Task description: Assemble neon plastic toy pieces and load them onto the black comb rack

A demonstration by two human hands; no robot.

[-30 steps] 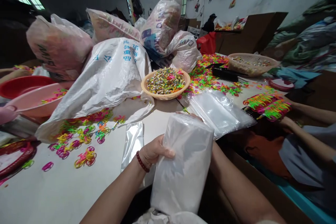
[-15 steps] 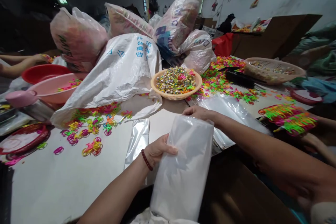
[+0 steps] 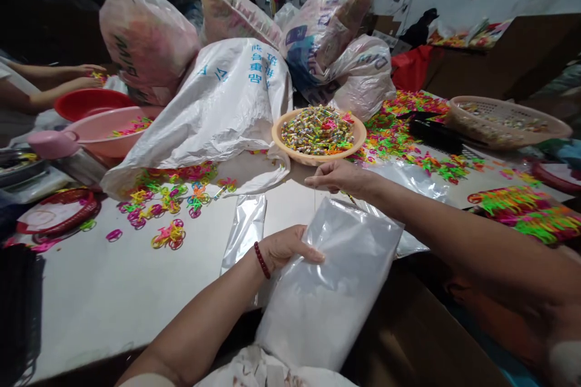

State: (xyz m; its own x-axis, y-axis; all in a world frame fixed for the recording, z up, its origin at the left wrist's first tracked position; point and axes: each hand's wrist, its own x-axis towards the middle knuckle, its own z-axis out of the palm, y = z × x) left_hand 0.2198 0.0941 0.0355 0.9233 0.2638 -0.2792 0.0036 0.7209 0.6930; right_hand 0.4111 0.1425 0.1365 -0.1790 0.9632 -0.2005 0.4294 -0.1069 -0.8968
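My left hand (image 3: 285, 248), with a red bead bracelet on the wrist, grips the left edge of a stack of clear plastic bags (image 3: 331, 290) held upright at the table's near edge. My right hand (image 3: 333, 176) is above the stack, fingers pinched together on the thin top edge of one clear bag that it pulls up. Just beyond it stands an orange bowl (image 3: 318, 133) heaped with small colourful pieces. One clear bag (image 3: 245, 230) lies flat on the white table (image 3: 113, 296) left of my left hand.
A big white sack (image 3: 213, 109) and several stuffed bags (image 3: 149, 42) fill the table's middle. Neon plastic bicycle toys (image 3: 167, 199) lie scattered. Pink and red basins (image 3: 95, 133) stand left, near another person's arms (image 3: 49, 81). A woven basket (image 3: 503, 124) sits at the right.
My right hand has risen from behind the stack and moved forward toward the orange bowl, pinching a bag's edge. The stack has tilted to the right. My view has shifted left.
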